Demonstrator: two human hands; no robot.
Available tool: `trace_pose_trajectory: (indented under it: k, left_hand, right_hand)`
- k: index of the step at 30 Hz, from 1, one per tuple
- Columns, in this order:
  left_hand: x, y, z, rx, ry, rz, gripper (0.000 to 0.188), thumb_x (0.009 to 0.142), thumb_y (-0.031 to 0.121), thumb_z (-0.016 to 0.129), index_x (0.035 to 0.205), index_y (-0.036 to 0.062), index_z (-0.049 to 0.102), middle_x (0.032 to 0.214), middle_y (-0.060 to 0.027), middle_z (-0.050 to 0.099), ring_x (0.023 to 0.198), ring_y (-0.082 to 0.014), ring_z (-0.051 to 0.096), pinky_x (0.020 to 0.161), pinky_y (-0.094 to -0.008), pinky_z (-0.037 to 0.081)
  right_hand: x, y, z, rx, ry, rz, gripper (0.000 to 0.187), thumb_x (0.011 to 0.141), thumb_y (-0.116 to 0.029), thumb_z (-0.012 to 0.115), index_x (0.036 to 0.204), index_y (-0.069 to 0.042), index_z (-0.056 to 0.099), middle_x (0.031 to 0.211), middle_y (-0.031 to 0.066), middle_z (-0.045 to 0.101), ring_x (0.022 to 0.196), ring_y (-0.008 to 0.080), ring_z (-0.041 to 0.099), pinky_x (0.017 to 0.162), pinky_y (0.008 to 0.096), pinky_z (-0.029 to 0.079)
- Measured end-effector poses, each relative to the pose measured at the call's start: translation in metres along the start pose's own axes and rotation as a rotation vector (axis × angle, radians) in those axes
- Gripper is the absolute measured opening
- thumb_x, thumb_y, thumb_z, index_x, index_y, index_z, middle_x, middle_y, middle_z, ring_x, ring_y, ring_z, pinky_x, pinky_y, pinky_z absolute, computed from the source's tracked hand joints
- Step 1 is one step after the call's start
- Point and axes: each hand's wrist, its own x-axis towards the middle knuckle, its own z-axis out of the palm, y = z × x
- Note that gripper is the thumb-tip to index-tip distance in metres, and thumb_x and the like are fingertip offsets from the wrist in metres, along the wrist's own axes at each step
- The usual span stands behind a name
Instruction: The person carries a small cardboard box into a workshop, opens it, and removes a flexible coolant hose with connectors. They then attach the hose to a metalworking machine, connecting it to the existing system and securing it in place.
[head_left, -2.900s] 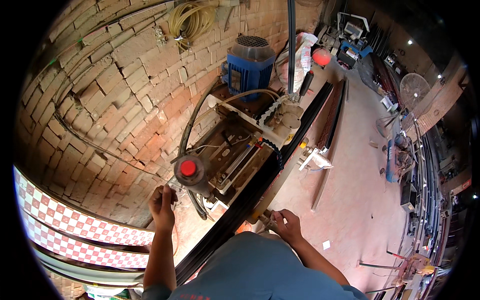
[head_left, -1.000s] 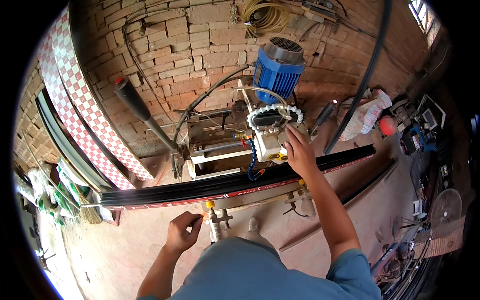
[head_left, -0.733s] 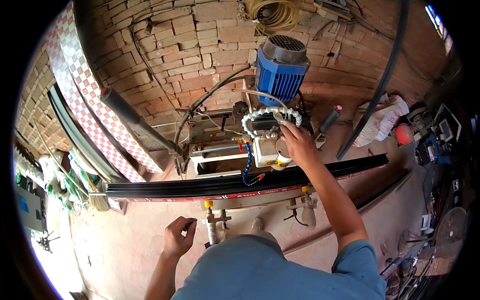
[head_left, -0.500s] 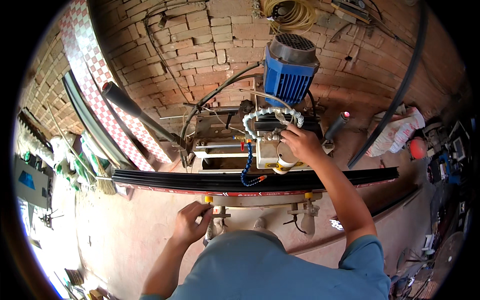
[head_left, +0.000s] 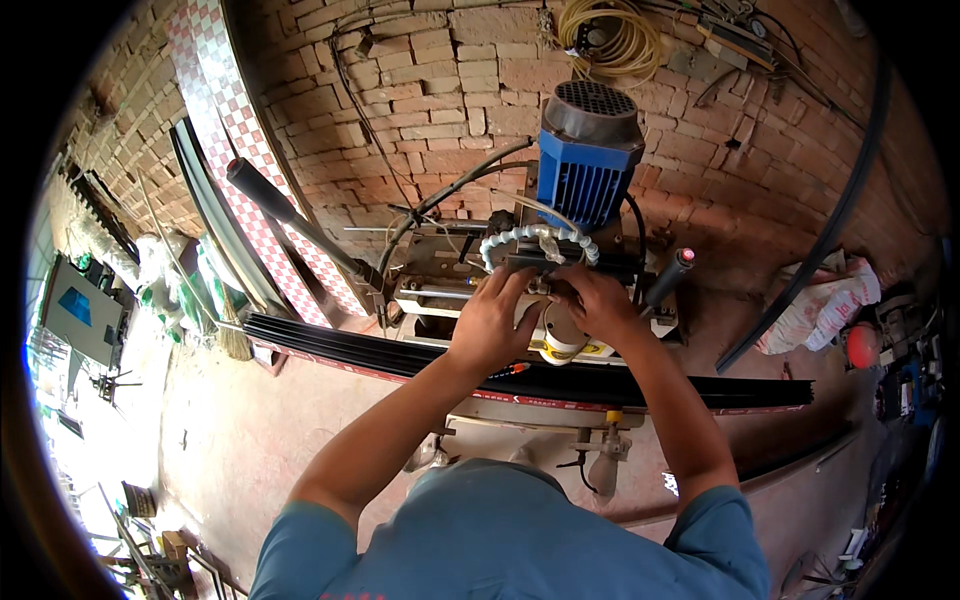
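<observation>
Brick wall fills the background, and against it sits the machine I am working on. Both of my hands meet at the machine head, just below the blue motor and behind the long black profile that lies across the bed. My left hand rests on the head with fingers curled close over its top. My right hand is beside it, fingertips pinched on some small part there; what exactly they grip I cannot tell, since the hands cover it. The segmented pale coolant hose arcs just above my knuckles. A long black-gripped lever stands off to the left, a shorter red-tipped handle to the right.

To do this well, I judge I should keep the left hand steadying the head while the right makes the fine adjustment, and keep wrists clear of the hose and the profile's edge.
</observation>
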Motion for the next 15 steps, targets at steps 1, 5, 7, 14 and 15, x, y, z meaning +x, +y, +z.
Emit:
trace_pose_trajectory:
  k: [1, 5, 7, 14, 15]
  left_hand:
    - [0.002, 0.002, 0.003, 0.013, -0.020, 0.011, 0.036, 0.085, 0.011, 0.071, 0.118, 0.0021, 0.059, 0.109, -0.0168, 0.059, 0.096, -0.0366, 0.063, 0.083, -0.0442, 0.053]
    - [0.004, -0.002, 0.013, 0.052, -0.082, 0.011, 0.035, 0.083, 0.011, 0.072, 0.116, 0.0061, 0.063, 0.110, -0.0152, 0.058, 0.099, -0.0367, 0.061, 0.086, -0.0445, 0.052]
    - [0.005, -0.004, 0.017, 0.074, -0.077, 0.027, 0.031, 0.082, 0.010, 0.073, 0.112, 0.0067, 0.066, 0.109, -0.0147, 0.059, 0.098, -0.0361, 0.061, 0.085, -0.0443, 0.052]
    - [0.006, -0.009, 0.022, 0.094, -0.053, 0.030, 0.027, 0.080, 0.009, 0.074, 0.106, 0.0068, 0.068, 0.106, -0.0140, 0.060, 0.100, -0.0352, 0.060, 0.086, -0.0440, 0.052]
    - [0.005, -0.011, 0.022, 0.093, -0.055, 0.027, 0.027, 0.080, 0.009, 0.074, 0.106, 0.0068, 0.068, 0.106, -0.0140, 0.061, 0.100, -0.0353, 0.060, 0.087, -0.0441, 0.052]
  right_hand:
    - [-0.001, 0.001, -0.001, -0.015, -0.014, -0.020, 0.022, 0.087, -0.015, 0.072, 0.107, -0.008, 0.064, 0.093, 0.0098, 0.063, 0.082, 0.0343, 0.066, 0.069, 0.0440, 0.054]
    - [-0.003, 0.008, -0.004, -0.047, -0.085, -0.076, 0.029, 0.086, -0.014, 0.072, 0.113, -0.009, 0.062, 0.095, 0.0104, 0.062, 0.084, 0.0353, 0.067, 0.071, 0.0449, 0.055]
    - [-0.003, 0.011, -0.006, -0.057, -0.132, -0.075, 0.032, 0.085, -0.014, 0.073, 0.114, -0.009, 0.062, 0.095, 0.0109, 0.062, 0.084, 0.0357, 0.067, 0.071, 0.0450, 0.055]
    - [-0.001, 0.006, -0.011, -0.064, -0.104, -0.045, 0.035, 0.079, -0.014, 0.074, 0.110, -0.006, 0.062, 0.097, 0.0125, 0.062, 0.087, 0.0361, 0.066, 0.073, 0.0444, 0.056]
    - [0.000, 0.003, -0.010, -0.040, -0.068, -0.052, 0.034, 0.078, -0.013, 0.074, 0.108, -0.004, 0.063, 0.098, 0.0128, 0.062, 0.088, 0.0364, 0.066, 0.074, 0.0442, 0.056]
